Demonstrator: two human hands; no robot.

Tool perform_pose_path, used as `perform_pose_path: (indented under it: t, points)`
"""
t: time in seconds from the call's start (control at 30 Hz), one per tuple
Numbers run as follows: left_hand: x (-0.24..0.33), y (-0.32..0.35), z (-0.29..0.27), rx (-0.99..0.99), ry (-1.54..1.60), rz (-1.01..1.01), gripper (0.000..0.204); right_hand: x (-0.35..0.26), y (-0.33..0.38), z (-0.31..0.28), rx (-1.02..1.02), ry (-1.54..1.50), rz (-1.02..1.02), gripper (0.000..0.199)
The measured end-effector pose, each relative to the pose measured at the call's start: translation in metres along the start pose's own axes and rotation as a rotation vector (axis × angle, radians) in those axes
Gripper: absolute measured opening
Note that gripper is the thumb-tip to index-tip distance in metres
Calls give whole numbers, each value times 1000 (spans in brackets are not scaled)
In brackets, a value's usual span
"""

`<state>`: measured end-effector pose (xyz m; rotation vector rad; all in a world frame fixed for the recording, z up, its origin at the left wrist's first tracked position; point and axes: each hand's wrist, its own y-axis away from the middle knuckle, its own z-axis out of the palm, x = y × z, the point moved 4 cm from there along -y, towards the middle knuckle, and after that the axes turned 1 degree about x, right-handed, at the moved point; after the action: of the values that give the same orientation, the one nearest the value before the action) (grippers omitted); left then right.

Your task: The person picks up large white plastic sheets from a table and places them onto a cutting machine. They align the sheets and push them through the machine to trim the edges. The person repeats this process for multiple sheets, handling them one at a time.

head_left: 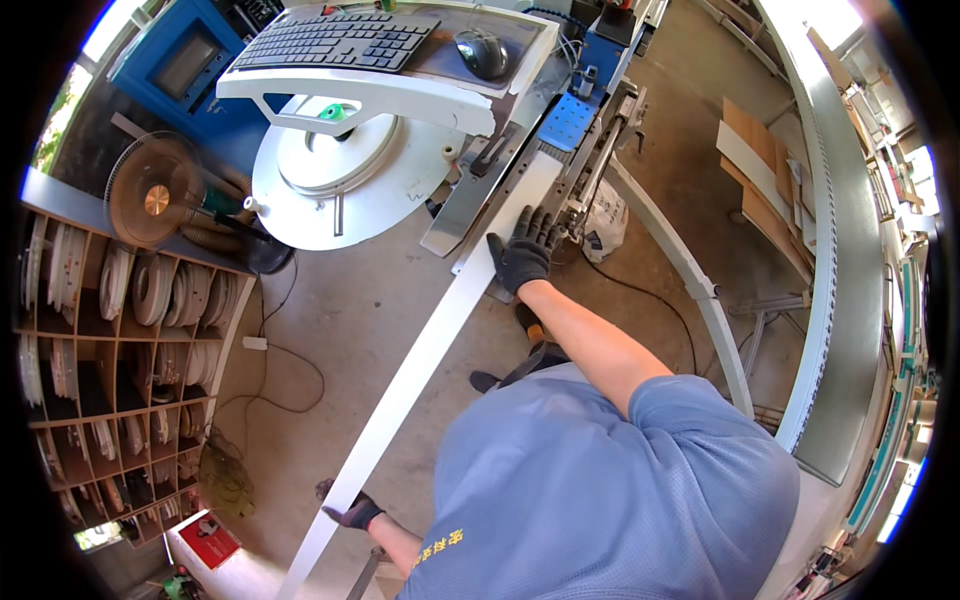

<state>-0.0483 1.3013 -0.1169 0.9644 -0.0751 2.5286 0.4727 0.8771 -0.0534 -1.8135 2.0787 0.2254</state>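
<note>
A long, narrow white board (420,365) runs diagonally from the lower left up to the feed end of a machine (560,150). My right hand (523,250), in a dark glove, lies with fingers spread on the board's upper part, beside the machine's metal edge. My left hand (352,508), gloved too, grips the board's lower stretch; fingertips show beyond its far edge, while the rest of the fingers are hidden beneath. The board's upper end meets a blue perforated plate (573,122) on the machine.
A white round reel table (370,215) stands left of the board, under a shelf with a keyboard (335,42) and mouse (482,53). Further left are a fan (153,195) and a rack of edging rolls (120,335). A cable (310,400) crosses the floor; a grey conveyor (850,300) stands right.
</note>
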Motion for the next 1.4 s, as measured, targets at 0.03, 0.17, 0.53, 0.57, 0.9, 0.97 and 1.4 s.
perform_pose_path:
  t: [0.03, 0.17, 0.53, 0.57, 0.9, 0.97, 1.4]
  points:
    - [-14, 3, 7, 39, 13, -15, 39, -10, 0, -2, -53, 41, 18, 88]
    - [-57, 18, 34, 178, 51, -92, 40, -22, -8, 10, -16, 72, -2, 84]
    - [-70, 30, 65, 165, -56, -133, 36, -17, -40, 2, -53, 103, -115, 84]
    - [-71, 35, 69, 215, -64, -119, 36, -15, -42, 3, -75, 100, -118, 84]
    - [-115, 37, 91, 195, -79, -125, 36, 2, -94, -13, -149, 59, -107, 89]
    - [-126, 36, 93, 155, -74, -134, 38, 9, -108, -15, -150, 57, -109, 89]
    - [-244, 89, 236, 253, -193, -543, 55, 69, -213, -4, -49, -61, -292, 62]
